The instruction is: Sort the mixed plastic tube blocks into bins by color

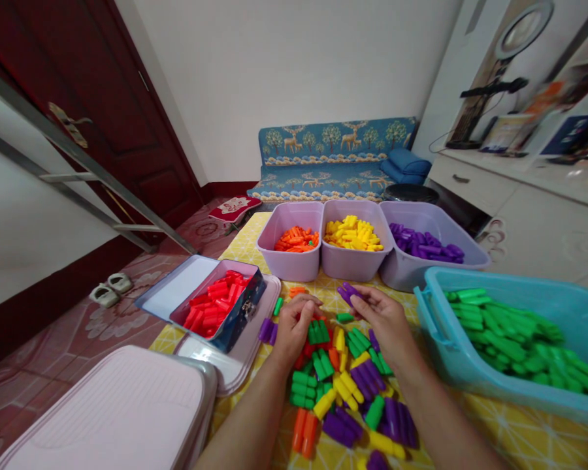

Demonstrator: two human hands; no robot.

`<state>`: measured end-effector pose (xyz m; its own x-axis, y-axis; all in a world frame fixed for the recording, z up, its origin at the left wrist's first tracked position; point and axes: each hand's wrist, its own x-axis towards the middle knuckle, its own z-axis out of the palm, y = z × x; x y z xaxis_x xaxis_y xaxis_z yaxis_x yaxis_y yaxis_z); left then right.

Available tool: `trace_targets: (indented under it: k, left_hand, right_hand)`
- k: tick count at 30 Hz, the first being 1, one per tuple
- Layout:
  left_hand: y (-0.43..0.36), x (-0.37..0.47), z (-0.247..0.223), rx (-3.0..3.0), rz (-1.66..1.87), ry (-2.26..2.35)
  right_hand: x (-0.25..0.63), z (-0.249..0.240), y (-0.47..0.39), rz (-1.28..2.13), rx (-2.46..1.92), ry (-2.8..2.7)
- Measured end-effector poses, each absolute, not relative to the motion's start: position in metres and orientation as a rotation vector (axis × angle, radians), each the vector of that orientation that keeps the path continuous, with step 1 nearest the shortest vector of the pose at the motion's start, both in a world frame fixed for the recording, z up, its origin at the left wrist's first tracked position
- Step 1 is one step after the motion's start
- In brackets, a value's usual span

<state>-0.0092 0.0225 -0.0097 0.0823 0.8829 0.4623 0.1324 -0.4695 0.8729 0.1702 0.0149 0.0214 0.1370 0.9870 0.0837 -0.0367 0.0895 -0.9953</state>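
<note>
My right hand (379, 313) pinches a purple plastic piece (347, 294) of joined finger-shaped tubes, held up above the far side of a mixed pile. My left hand (296, 323) hovers low at the pile's left side, fingers loosely curved and thumb apart, with nothing visible in it. Close by its fingers is a green piece (318, 331), and an orange piece (298, 291) lies just beyond. Between my forearms the pile spreads out, with yellow pieces (347, 390), purple pieces (367, 378) and orange tubes (304, 432). Another purple piece (268, 331) sits left of my left hand.
Along the back stand lilac bins of orange (289, 264), yellow (355, 264) and purple pieces (434, 215). A turquoise bin (500, 281) with green pieces is at right. At left are an open tin box (240, 310) of red pieces and a pale pink lid (112, 411).
</note>
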Motion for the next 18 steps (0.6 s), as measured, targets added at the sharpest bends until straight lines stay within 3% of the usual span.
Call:
trace_targets:
  k: [6, 13, 18]
  left_hand:
    - [0.022, -0.007, -0.012, 1.665, 1.335, 1.156]
    - [0.021, -0.005, -0.015, 1.63, 1.307, 1.2]
    - [0.021, -0.005, -0.016, 1.676, 1.305, 1.191]
  right_hand:
    - [0.173, 0.029, 0.016, 1.132, -1.173, -1.104]
    - [0.187, 0.045, 0.01, 1.318, -1.281, -1.518]
    - [0.192, 0.064, 0.011, 0.981, -0.978, -0.993]
